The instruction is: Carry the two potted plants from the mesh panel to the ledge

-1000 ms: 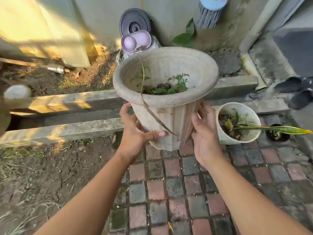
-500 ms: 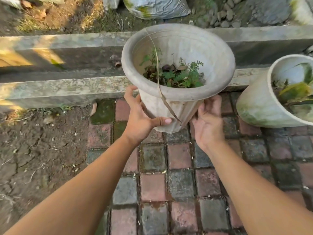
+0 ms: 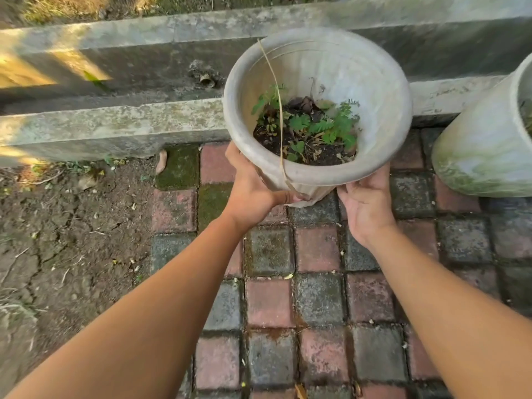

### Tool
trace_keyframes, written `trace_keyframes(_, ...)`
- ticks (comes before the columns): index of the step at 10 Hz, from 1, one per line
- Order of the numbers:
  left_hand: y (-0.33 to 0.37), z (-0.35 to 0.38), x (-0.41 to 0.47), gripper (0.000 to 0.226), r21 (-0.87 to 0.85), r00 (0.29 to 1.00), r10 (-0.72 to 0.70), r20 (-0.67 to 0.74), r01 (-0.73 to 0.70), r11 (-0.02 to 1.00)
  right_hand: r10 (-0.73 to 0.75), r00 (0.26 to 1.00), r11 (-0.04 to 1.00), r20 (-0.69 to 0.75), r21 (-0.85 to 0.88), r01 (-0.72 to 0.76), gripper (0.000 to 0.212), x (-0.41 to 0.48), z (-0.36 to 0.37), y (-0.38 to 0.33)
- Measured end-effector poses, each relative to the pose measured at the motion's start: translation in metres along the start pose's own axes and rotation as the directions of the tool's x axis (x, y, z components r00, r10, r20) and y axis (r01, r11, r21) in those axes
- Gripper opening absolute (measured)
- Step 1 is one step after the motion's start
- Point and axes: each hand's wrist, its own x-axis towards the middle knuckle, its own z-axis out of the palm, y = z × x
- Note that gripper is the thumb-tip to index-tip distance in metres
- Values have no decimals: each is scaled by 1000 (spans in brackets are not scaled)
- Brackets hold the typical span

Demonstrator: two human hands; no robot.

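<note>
A wide-rimmed pale grey pot [image 3: 359, 67] holds dark soil and small green weeds [image 3: 319, 126]; a long dry stalk [image 3: 276, 110] droops over its near rim. My left hand [image 3: 253, 188] and my right hand [image 3: 365, 200] grip the pot's narrow lower body from either side, low over the brick paving. The pot is right in front of the concrete ledge [image 3: 115, 125]. A second whitish pot [image 3: 483, 156], stained green, stands on the paving at the right edge, cut off by the frame.
Red and grey paving bricks [image 3: 316, 298], some mossy, lie underfoot. Cracked bare soil [image 3: 72, 240] spreads to the left. Beyond the near ledge runs a shallow channel and a higher concrete wall [image 3: 172, 33].
The pot has come down lower and closer to the ledge, and the view has tilted downward. The second pot has slid further toward the right edge. Both hands kept their grip.
</note>
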Motion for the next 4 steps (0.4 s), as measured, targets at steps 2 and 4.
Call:
trace_keyframes(2,-16,11,-11,28,308,998,-57,-15,59,950,-7,1000,924,-7,-383,4,74,-5,-22,8)
trace_keyframes(4,13,-4,-32,98,317,991,-100,-86,122,941,-29,998,825,57,-563,56,59,-13,-32,-12)
